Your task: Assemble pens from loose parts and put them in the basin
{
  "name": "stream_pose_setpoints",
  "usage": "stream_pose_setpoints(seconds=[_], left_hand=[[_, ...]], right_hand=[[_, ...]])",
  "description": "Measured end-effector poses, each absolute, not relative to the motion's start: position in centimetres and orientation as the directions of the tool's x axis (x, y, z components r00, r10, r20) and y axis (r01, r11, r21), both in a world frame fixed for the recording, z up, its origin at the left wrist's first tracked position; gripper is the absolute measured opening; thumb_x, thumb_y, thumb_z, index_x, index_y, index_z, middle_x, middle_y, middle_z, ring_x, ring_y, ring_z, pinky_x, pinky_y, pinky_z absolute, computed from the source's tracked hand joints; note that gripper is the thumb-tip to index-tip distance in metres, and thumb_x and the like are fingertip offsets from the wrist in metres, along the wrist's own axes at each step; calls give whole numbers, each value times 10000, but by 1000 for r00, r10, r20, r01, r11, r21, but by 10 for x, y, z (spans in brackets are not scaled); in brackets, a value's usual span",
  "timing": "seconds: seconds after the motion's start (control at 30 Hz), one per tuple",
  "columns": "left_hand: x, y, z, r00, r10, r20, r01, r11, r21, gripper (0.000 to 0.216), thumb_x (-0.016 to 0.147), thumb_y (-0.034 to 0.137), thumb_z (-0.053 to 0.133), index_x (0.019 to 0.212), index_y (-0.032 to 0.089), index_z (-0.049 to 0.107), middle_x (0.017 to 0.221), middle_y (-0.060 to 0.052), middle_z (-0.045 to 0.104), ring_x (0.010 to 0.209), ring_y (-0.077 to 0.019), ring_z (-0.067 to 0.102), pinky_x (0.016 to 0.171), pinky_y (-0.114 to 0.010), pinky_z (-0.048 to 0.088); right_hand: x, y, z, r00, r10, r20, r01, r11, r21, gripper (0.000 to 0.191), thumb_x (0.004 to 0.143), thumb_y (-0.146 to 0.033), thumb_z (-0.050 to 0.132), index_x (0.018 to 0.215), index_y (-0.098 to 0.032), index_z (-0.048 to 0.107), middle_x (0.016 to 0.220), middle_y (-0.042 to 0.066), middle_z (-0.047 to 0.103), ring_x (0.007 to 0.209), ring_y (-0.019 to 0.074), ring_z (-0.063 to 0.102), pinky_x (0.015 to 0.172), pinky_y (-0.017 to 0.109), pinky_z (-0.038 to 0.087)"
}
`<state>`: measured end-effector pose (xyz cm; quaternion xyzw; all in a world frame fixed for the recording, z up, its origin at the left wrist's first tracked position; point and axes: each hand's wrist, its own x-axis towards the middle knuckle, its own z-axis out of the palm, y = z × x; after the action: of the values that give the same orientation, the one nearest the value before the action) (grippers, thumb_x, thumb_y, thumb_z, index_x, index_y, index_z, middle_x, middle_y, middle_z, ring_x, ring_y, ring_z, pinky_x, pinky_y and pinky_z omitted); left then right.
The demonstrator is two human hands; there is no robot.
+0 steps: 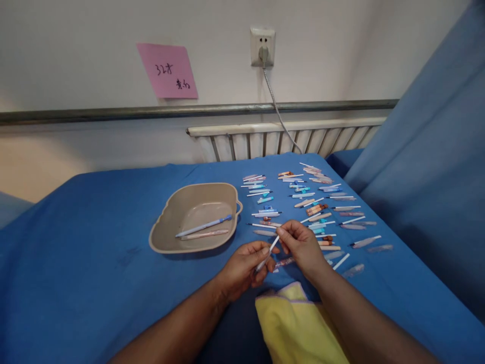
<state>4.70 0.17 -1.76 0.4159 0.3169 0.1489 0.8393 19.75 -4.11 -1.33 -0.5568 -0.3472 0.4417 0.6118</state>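
Note:
My left hand (250,265) is closed around a pale pen barrel (259,266), its lower part covered by the fingers. From the barrel's upper end a thin white pen refill (275,243) slants up to the right. My right hand (301,245) pinches the refill's top end between thumb and fingertips. To the left stands a beige plastic basin (161,245). In it lie a blue pen (204,227) and a pinkish pen (204,234). Beyond and beside my hands, pen parts lie in rough columns: clear barrels (353,227), white refills (341,261), and coloured pieces (316,209).
A yellow cloth (291,323) lies below my right forearm. Blue cloth (94,242) covers the table. Behind it are a white rail (242,130), a plugged-in cable (273,98) and a pink note (168,71) on the wall. A blue curtain (424,116) hangs at right.

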Motion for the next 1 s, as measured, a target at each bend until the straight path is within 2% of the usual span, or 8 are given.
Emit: stream_pose_setpoints(seconds=[0.4,0.67,1.0], left_hand=[[48,3,-18,734,527,-429,20,614,789,340,769,402,644,974,141,569,619,11,613,324,-25,371,315,-158,213],[47,3,-18,734,529,-426,29,603,797,314,776,389,637,952,138,571,574,30,588,307,-13,333,319,-153,186],[48,1,-19,756,511,-409,24,603,797,332,754,442,648,865,146,548,551,21,621,294,-41,419,315,-162,230]], right_hand=[[197,-40,-21,395,917,-60,-135,-7,-991,356,675,-497,690,651,-183,523,440,-75,461,375,69,381,383,196,282],[198,-40,-30,344,937,-62,-114,-24,-993,338,708,-487,672,693,-183,526,480,-54,538,375,69,388,385,195,285],[194,-41,-28,302,949,-92,-117,-59,-991,345,693,-494,671,681,-190,510,467,-53,546,368,68,392,368,184,293]])
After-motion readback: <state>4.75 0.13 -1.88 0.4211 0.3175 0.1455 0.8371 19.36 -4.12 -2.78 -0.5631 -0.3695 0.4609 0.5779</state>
